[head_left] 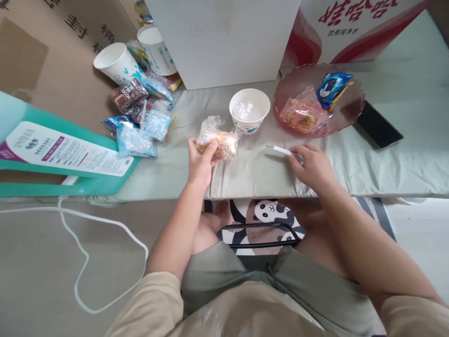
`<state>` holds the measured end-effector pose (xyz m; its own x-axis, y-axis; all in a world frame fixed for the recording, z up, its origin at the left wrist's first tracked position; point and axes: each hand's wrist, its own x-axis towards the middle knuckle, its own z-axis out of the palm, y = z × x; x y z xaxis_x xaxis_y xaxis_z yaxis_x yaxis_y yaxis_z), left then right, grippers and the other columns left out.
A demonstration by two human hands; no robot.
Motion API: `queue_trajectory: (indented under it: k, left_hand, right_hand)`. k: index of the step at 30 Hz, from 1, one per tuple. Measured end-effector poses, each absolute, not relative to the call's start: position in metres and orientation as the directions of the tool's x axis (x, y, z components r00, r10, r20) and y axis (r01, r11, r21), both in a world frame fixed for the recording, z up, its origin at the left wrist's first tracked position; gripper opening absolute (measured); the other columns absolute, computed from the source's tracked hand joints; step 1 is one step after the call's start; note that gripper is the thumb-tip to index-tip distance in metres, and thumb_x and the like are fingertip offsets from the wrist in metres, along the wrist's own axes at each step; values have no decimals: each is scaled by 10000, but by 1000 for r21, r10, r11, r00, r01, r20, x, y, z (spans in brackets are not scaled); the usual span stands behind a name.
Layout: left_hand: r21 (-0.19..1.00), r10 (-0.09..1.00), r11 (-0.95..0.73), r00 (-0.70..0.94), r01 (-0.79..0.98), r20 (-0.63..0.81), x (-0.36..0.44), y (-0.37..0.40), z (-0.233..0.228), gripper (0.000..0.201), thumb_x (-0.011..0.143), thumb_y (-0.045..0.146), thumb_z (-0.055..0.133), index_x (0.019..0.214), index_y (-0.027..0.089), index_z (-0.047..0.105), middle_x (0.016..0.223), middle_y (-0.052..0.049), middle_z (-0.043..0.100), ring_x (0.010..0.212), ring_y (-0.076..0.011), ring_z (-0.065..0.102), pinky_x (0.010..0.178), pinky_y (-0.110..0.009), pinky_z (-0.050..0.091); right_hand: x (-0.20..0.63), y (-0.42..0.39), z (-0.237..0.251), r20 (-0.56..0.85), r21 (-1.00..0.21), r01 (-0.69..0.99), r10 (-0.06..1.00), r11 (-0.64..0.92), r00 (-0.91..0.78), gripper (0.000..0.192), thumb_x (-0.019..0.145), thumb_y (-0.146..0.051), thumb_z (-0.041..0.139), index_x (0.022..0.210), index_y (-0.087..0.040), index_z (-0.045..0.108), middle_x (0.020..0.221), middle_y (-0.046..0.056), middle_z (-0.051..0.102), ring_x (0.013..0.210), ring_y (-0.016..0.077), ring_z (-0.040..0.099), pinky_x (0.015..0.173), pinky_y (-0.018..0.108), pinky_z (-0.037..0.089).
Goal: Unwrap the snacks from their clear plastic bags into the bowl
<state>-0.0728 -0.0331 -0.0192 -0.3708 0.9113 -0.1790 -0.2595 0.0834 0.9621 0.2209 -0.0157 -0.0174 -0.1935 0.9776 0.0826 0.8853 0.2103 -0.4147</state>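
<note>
My left hand (pixel 202 164) is closed on a snack packet (pixel 220 142) in crinkled clear wrapping, with something yellowish inside. The thumb lies over the top of the packet. In my right hand (pixel 312 166) is a slim white utility knife (pixel 280 150), its metal tip pointing left over the cloth. Just behind the packet stands a white paper bowl (pixel 249 112) with a crumpled clear wrapper in it. To the right of that, a pink glass bowl (pixel 286 119) holds pink packets (pixel 303 114) and a blue packet (pixel 333 89).
A black phone (pixel 379 124) lies beside the glass bowl. Several wrapped snacks (pixel 136 140) are piled at left near two paper cups (pixel 117 63). A green jug (pixel 105 182) lies at the table's left edge. Behind stand a white box (pixel 228 42) and a red-white carton (pixel 351 35).
</note>
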Motion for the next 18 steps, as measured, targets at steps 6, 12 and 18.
queue_trajectory:
  k: [6, 12, 18]
  left_hand:
    - [862, 952, 245, -279, 444, -126, -36, -58, 1, 495, 758, 563, 742, 714, 227, 381, 645, 44, 465, 647, -130, 521, 636, -277, 420]
    - [581, 967, 213, -254, 786, -10, -42, -60, 15, 407, 796, 532, 681, 672, 226, 442, 853, -34, 578, 806, -199, 574, 771, -336, 439]
    - [784, 947, -22, -238, 620, 214, -54, -45, -1, 447, 688, 388, 823, 1065, 239, 635, 1115, -79, 613, 1116, -280, 581, 1004, -392, 464]
  right_hand:
    - [230, -11, -23, 192, -319, 941, 980, 114, -53, 337, 866, -275, 525, 1127, -177, 714, 1144, 193, 674, 1109, 382, 614, 963, 575, 457]
    - [197, -23, -18, 338, -646, 572, 861, 505, -379, 596, 776, -177, 507, 1369, -210, 553, 1342, 144, 628, 1223, 306, 596, 989, 483, 527]
    - [157, -23, -13, 353, -675, 491, 826, 551, -440, 563, 818, -174, 462, 1373, -217, 549, 1251, 123, 662, 1172, 276, 603, 1025, 470, 482]
